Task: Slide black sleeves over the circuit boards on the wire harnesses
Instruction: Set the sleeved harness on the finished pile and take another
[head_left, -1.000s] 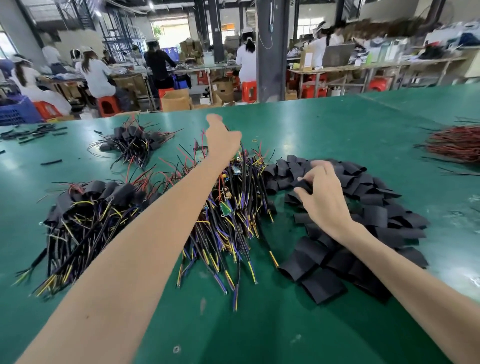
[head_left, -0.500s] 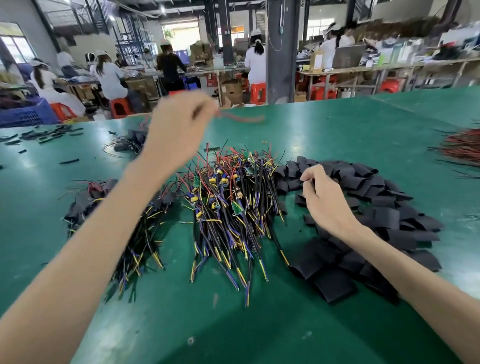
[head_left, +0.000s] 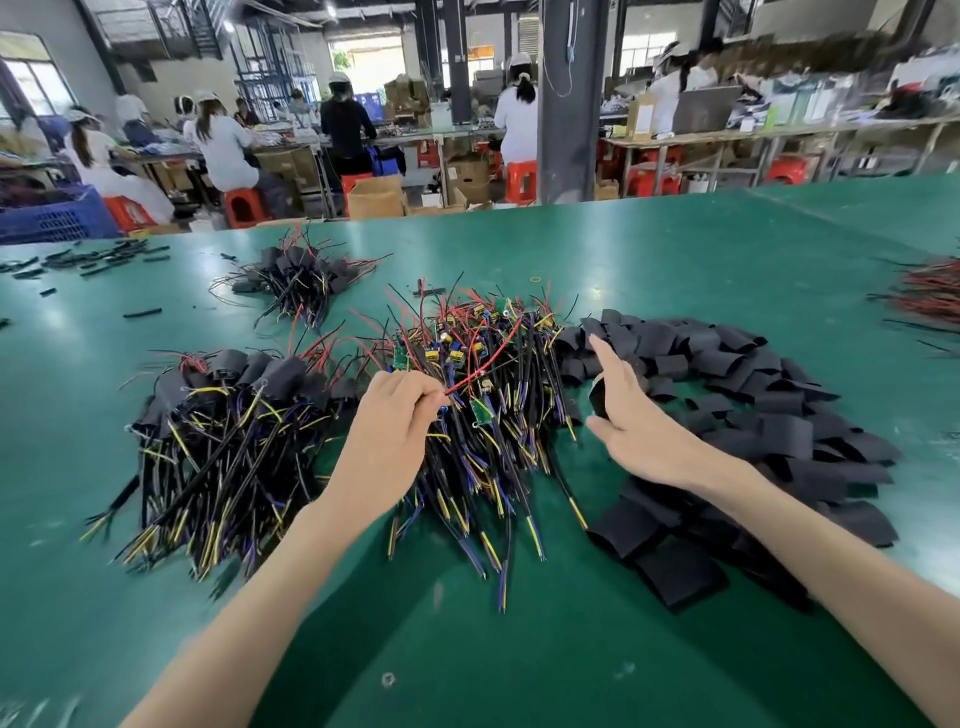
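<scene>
The left hand pinches a red wire running rightward. The right hand, close beside, touches a black sleeve; grip unclear.

Surface: glossy teal-green all over, pale glare patches. Sleeve heap, R of ctr: matt black, no pattern; one black sleeve just L of it, same black. Ctr harness pile: black cables w/ yellow, blue & purple cores at the tips, thin red leads, green circuit boards w/ yellow & blue parts; one red wire brighter than the rest. L pile: black covers over yellow/purple/black strands, a few red leads. Far pile, upper L: black w/ red. Bundle at R edge: red & black. Bkgd: blue crate, orange-red stools, brown cartons, dark grey pillar.
</scene>
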